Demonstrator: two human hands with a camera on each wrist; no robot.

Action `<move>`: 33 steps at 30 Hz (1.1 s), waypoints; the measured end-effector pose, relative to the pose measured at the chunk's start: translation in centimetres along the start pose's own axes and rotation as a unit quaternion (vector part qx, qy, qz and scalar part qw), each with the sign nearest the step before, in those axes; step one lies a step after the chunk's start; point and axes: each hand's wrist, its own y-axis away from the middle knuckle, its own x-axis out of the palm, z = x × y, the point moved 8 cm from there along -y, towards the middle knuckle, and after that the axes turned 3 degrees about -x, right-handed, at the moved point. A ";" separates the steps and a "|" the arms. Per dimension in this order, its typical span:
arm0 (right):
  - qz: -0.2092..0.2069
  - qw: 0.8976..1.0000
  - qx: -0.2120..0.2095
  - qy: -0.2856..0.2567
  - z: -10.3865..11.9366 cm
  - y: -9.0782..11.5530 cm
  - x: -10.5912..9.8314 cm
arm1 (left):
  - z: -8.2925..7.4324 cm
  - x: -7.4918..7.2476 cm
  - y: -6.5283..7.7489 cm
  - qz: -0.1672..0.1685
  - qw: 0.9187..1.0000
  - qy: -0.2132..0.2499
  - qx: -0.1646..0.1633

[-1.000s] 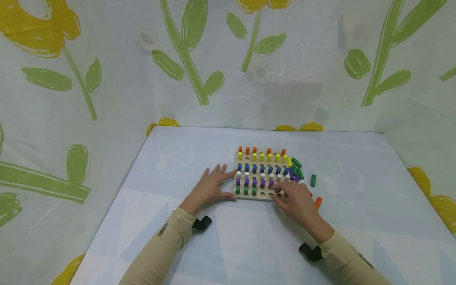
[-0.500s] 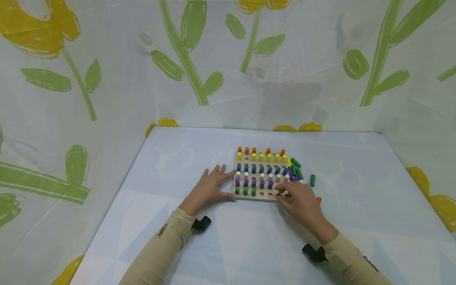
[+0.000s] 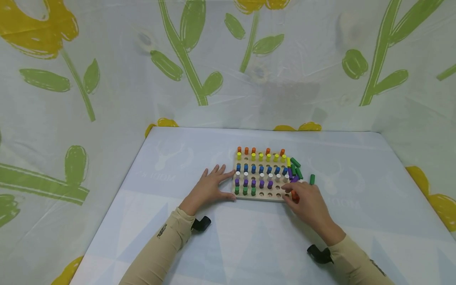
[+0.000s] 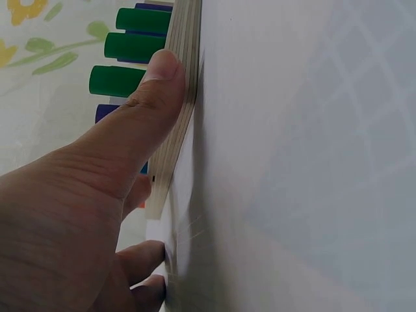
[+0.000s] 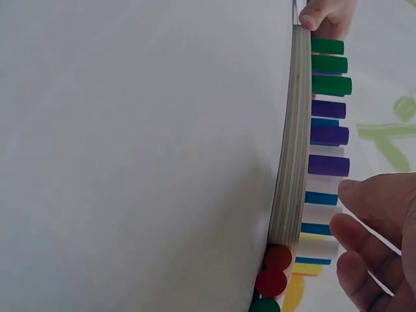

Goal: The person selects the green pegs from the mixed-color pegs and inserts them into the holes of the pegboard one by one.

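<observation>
A wooden peg board [image 3: 265,199] holds rows of orange, yellow, blue, white, purple and green pegs [image 3: 245,190], with several bare holes among them. My left hand [image 3: 208,188] rests at the board's left side with fingers spread. In the left wrist view its thumb [image 4: 164,71] touches the board's layered edge. My right hand [image 3: 310,204] is over the board's front right corner, its fingers loosely bent. Nothing shows between thumb and fingers in the right wrist view, where they are apart from the purple pegs [image 5: 329,165]. Some loose pegs under this hand are partly hidden.
Loose green pegs [image 3: 295,162] and purple pegs lie against the board's right side. One green peg [image 3: 312,179] lies farther right. Red pegs [image 5: 271,283] lie at the corner in the right wrist view. A patterned cloth wall [image 3: 228,91] rises behind the table.
My right hand has moved right along the front of the board, uncovering holes in the purple and green rows. The orange peg beside it is now out of sight. My left hand stays put.
</observation>
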 end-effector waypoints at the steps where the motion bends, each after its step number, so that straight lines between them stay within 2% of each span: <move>1: 0.001 1.000 0.002 0.000 -0.1 0.0 0.0 | 0.0 0.0 0.0 0.000 1.000 -0.001 0.000; 23: 0.018 0.999 0.036 0.019 -2.3 1.2 -0.7 | 0.0 0.0 0.0 0.001 1.000 -0.008 -0.002; 33: 0.022 0.999 0.032 0.018 -3.7 2.1 -1.2 | -0.1 0.0 0.0 0.006 1.000 -0.009 -0.006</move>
